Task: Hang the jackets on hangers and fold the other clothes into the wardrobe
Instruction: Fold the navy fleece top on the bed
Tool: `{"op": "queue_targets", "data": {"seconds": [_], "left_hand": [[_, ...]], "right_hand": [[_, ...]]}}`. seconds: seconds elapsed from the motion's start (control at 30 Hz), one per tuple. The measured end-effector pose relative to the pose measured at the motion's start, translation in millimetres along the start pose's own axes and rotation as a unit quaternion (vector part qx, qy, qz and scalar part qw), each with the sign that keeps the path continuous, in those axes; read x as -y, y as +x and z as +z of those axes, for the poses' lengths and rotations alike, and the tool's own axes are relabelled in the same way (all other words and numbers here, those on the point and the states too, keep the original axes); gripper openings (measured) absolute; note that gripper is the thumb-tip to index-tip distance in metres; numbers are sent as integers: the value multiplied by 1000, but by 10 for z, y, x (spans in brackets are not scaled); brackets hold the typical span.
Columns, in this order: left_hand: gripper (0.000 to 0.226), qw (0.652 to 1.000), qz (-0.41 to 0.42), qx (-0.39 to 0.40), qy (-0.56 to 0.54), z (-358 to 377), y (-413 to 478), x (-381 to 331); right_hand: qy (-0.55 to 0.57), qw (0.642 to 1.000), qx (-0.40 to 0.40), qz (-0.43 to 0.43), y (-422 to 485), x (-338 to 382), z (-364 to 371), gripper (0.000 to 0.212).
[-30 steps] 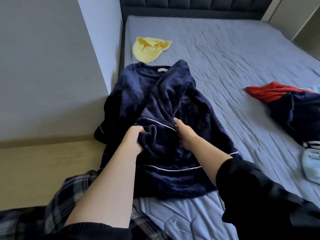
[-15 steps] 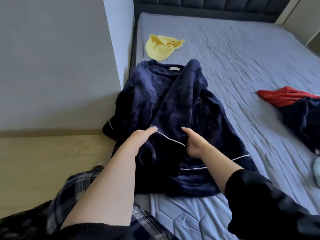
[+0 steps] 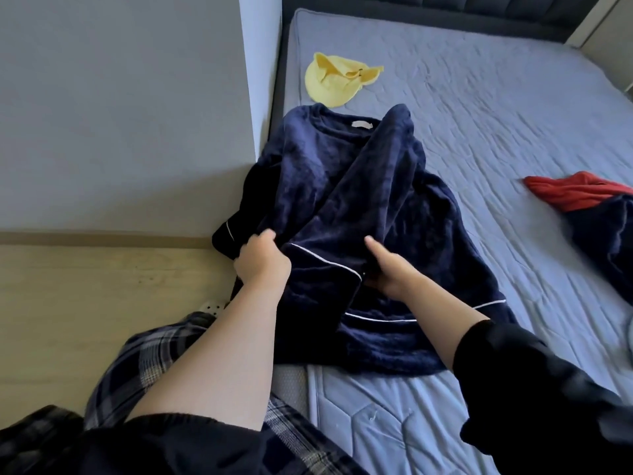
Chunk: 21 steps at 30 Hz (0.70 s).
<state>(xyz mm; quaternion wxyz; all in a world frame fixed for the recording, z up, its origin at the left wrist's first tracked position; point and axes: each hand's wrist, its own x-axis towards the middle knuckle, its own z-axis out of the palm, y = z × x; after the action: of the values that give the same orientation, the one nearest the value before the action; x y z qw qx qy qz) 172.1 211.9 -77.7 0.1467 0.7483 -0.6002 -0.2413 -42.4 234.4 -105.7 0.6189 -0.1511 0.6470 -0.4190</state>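
Observation:
A navy fleece top (image 3: 346, 186) with white piping lies spread on the near left part of the bed (image 3: 496, 108), one sleeve folded across its front. My left hand (image 3: 262, 260) grips the fabric at the left edge of the folded sleeve cuff. My right hand (image 3: 390, 269) holds the cuff's right side, thumb on top and fingers tucked under the cloth. The other sleeve hangs off the bed's left edge.
A yellow cloth (image 3: 337, 78) lies beyond the top's collar. A red garment (image 3: 575, 192) and a dark navy one (image 3: 606, 241) sit at the right edge. A grey wall (image 3: 120, 108) and wooden floor (image 3: 96, 303) border the bed on the left.
My left hand has moved left and closed on the fabric beside the cuff. My right hand slid slightly right along the cuff. The sleeve now lies flatter across the top.

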Motion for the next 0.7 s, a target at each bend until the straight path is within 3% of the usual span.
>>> {"op": "queue_targets", "data": {"seconds": [0.07,0.1,0.17,0.27,0.33,0.43,0.53,0.63,0.7], "left_hand": [[55,982,168,-78,28,-7,-49,-61],[51,966,246,-76,17,18,-92,-109],[46,943,331,21,34,145,-185,-173],[56,918,309,179,173,398,-230,-94],[57,923,271,198,190,435,-184,-41],[57,939,219,200,177,413,-135,-13],[58,934,212,216,191,422,-143,-22],[57,930,222,227,187,418,-123,-34],[58,924,229,236,196,410,-114,-33]], "right_hand": [[130,991,-33,8,114,12,-52,47],[154,986,-56,9,153,9,-56,51],[147,986,-84,6,158,11,-14,45],[79,990,-110,-20,174,103,64,14],[37,983,-170,-59,196,202,26,5],[-49,964,-245,-94,198,208,-122,9],[-158,966,-199,-56,186,143,-204,18],[-146,969,-193,-56,270,280,-220,30],[-139,969,-192,-76,324,412,-205,26]]}}
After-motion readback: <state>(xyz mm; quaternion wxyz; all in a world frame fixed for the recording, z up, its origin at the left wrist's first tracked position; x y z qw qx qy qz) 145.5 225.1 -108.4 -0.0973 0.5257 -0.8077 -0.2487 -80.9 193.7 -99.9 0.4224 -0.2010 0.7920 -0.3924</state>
